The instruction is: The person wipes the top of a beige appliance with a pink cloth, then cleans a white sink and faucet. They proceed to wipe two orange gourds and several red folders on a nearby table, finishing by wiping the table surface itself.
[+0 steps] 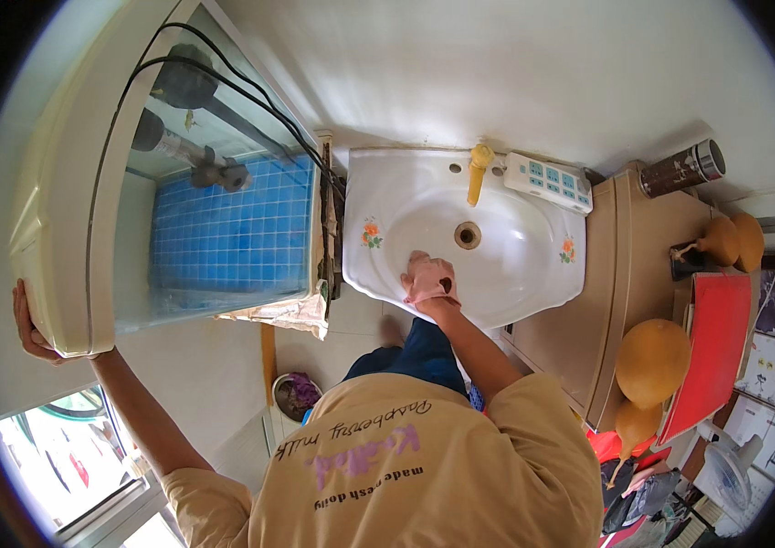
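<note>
My left hand (38,335) grips the lower front corner of the cream lid (62,205) of a glass fish tank, fingers wrapped around its outer edge. Inside the tank, a pump fitting (219,171) hangs above a blue tiled-pattern bottom (230,233). A crumpled pink cloth (430,277) with a dark spot or hole covers most of my right hand (436,305), hiding the fingers. That hand is over the near left rim of the white washbasin (531,274), below a yellow tap (478,175).
A white power strip (548,181) lies on the basin's back right corner. On the brown cabinet (558,335) at the right are dried gourds (653,363), a red box (706,356) and a dark flask (682,168). Black cables (250,89) cross the tank. A bucket (284,404) stands below.
</note>
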{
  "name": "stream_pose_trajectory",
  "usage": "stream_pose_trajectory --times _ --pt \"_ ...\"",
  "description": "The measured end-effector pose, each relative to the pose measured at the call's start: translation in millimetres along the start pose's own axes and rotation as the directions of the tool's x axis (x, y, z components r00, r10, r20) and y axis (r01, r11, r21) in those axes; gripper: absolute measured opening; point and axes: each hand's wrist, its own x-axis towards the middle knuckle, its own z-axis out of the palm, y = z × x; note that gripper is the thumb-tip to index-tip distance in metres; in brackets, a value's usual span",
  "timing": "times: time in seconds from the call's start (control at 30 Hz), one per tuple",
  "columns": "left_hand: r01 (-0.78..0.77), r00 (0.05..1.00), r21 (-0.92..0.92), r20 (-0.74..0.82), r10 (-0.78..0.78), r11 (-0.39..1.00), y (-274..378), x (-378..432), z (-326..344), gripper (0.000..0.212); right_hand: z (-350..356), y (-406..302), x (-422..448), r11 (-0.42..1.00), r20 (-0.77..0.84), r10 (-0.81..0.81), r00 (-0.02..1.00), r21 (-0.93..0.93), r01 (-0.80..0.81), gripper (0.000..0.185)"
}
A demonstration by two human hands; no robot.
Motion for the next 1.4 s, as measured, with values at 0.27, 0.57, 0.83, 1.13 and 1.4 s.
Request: stream_pose_trajectory --times 0.27,0.57,0.83,1.13,1.4 --pt "0.258 0.964 0.084 0.050 -0.262 0.963 60 27 -67 0.026 -48 151 -22 0.907 -0.175 -0.048 0.983 -0.420 -0.031 0.021" --pt "0.653 0.726 -0.317 0.520 0.451 -0.687 335 51 14 0.052 15 16 3 0.964 -0.095 -0.267 0.959 -0.016 0.267 0.029" --pt "0.157 0.793 0.456 0.470 0.387 -0.876 415 118 -6 0.043 -22 165 -39 0.755 0.185 -0.280 0.942 -0.564 0.335 0.018" --pt "-0.081 0.865 0.503 0.465 0.190 -0.861 462 138 -45 0.049 135 81 15 0.961 -0.325 -0.041 0.945 -0.270 -0.052 0.040" --pt "-0.104 0.854 0.453 0.497 0.154 -0.886 450 113 -64 0.046 -25 10 -82 0.884 -0.031 -0.431 0.902 0.183 0.429 0.034"
